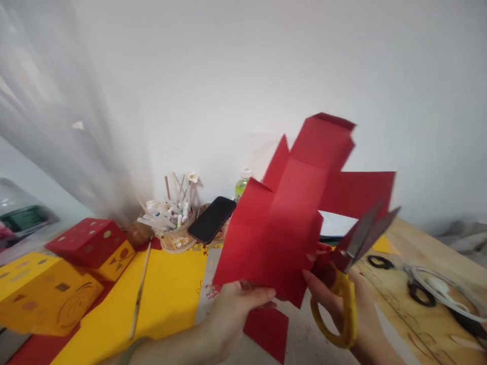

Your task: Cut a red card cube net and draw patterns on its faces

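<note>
Yellow box [41, 294]: at our far left, beside the red-topped box [89, 238].
Stick [141, 284]: lies on the yellow sheet [171, 284], pointing away from us.
Basket [178, 243]: holds markers at the back of the counter [413, 238]; the phone [212, 219] is just right of it, then the bottle [242, 186], partly hidden.
Left grip [230, 309]: we pinch the card's lower edge, thumb in front.
Red card [285, 218]: raised above the counter between our hands, with both touching it; it lies above and right of the left grip, above and left of the right.
Card's long axis: leans from lower left to upper right, with folded flaps standing out at the sides and top.
Scrap [268, 329]: a red piece below the card, under the left grip's fingers in our view.
Scissors [348, 261]: right of the card's body, blades parted, tips up and to the right, roughly along the card's lean rather than across it.
Right flap: lies behind the blades as we look; we cannot tell whether they touch it.
Right grip [363, 301]: wrapped around the scissors, a fingertip at the card's lower right edge; of our hands, this one is nearer the flap.
Cable [445, 284]: coiled at far right, by black loops [421, 294].
</note>
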`<state>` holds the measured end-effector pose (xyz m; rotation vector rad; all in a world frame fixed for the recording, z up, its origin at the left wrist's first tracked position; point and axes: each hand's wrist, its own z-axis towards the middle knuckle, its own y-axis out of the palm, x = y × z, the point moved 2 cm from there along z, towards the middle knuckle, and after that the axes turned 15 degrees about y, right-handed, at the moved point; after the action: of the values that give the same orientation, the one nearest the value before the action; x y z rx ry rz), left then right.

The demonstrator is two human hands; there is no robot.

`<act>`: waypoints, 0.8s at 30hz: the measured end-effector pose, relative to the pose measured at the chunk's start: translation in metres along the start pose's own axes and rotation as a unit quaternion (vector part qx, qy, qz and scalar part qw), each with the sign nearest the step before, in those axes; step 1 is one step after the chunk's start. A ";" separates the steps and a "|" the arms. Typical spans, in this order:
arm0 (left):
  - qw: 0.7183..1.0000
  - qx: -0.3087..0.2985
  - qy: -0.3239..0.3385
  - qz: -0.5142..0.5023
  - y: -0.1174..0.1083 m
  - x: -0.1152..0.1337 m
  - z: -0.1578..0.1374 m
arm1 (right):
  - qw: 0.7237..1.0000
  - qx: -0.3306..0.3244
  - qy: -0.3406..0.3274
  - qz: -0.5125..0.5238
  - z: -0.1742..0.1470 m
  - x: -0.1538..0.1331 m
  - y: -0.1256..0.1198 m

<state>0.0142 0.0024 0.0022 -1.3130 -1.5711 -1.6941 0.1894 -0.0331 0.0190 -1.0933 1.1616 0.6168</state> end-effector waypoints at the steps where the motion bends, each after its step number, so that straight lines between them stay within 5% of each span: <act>1: 1.000 -0.013 -0.004 -0.017 -0.001 0.002 0.000 | 1.000 0.011 0.006 -0.003 0.001 -0.002 -0.003; 6: 0.971 -0.026 0.184 -0.149 -0.007 0.037 0.008 | 1.000 0.014 0.015 -0.004 0.010 -0.010 -0.017; 8: 0.966 -0.068 0.195 -0.153 -0.008 0.049 0.012 | 1.000 -0.005 0.010 0.007 0.013 -0.010 -0.021; 13: 0.989 -0.091 0.089 -0.080 -0.011 0.051 0.021 | 0.998 -0.068 0.001 -0.002 0.015 -0.008 -0.019; 24: 0.988 -0.142 -0.055 -0.012 -0.010 0.033 0.011 | 0.994 -0.063 0.062 0.062 0.020 -0.003 -0.018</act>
<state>-0.0046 0.0237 0.0251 -1.5567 -1.4468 -1.9458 0.2114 -0.0212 0.0283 -1.1867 1.3207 0.7359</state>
